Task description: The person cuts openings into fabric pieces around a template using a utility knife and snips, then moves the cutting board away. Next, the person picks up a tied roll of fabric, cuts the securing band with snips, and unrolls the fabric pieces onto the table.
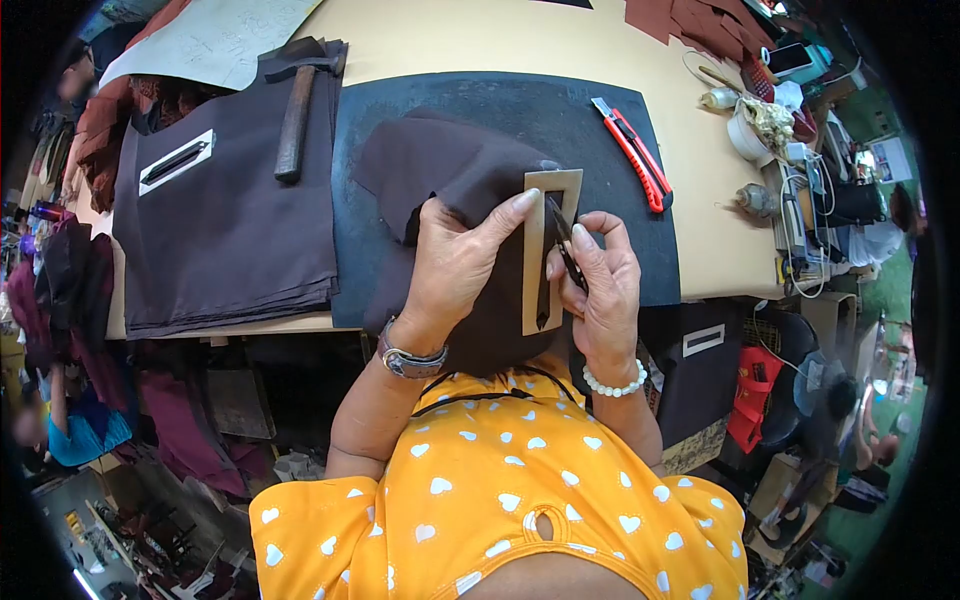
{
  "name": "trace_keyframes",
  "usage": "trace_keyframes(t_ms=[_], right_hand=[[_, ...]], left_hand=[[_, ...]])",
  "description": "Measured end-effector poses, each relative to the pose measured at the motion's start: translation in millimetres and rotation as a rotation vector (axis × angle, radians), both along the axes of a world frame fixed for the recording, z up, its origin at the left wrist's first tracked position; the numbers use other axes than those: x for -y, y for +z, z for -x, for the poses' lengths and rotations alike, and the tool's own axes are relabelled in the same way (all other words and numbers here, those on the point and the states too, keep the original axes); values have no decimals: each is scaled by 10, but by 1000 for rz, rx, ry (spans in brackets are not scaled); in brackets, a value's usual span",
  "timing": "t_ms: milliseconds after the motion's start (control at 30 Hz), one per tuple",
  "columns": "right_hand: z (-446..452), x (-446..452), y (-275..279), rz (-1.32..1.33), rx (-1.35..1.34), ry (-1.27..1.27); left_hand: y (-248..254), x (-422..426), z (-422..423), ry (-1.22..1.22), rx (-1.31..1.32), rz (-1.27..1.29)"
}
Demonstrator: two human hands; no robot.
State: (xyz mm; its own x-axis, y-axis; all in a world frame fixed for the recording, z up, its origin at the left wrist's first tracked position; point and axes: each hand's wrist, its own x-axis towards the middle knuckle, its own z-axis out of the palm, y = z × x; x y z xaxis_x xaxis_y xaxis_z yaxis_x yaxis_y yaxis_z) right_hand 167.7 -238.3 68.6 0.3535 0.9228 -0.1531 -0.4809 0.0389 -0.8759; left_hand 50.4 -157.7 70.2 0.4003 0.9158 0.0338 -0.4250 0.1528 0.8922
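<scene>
My left hand (452,258) is closed on a folded piece of dark brown fabric (470,150), its thumb pressing the edge of a tan rectangular frame (535,255) lying against the cloth. The frame has a long narrow slot, with dark material showing inside. A small dark pointed tool (568,250) is pinched in my right hand (606,285). Its tip is at the upper part of the slot; whether it touches the cloth I cannot tell. Both hands are over the front edge of a black cutting mat (380,95).
On the mat's right lies a red utility knife (636,155). Left, a stack of dark fabric pieces (235,240) carries a hammer (296,110) and a light slotted frame (177,163). Cords, a white tape roll (745,135) and other items crowd the right side.
</scene>
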Motion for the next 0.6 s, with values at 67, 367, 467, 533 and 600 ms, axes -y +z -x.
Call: trace_keyframes(t_ms=[67,367,467,533,600], right_hand=[[-1,-5,16,2,-10,6],[12,4,-10,-4,-33,-2],[66,3,-60,-17,10,-27],[105,-3,-72,-19,70,-36],[139,31,-35,27,115,-59]], left_hand=[[39,7,10,14,-14,-56],[51,39,54,-23,-40,-30],[92,50,28,12,-49,8],[46,34,-6,49,-54,-9],[8,36,-44,104,-61,-22]])
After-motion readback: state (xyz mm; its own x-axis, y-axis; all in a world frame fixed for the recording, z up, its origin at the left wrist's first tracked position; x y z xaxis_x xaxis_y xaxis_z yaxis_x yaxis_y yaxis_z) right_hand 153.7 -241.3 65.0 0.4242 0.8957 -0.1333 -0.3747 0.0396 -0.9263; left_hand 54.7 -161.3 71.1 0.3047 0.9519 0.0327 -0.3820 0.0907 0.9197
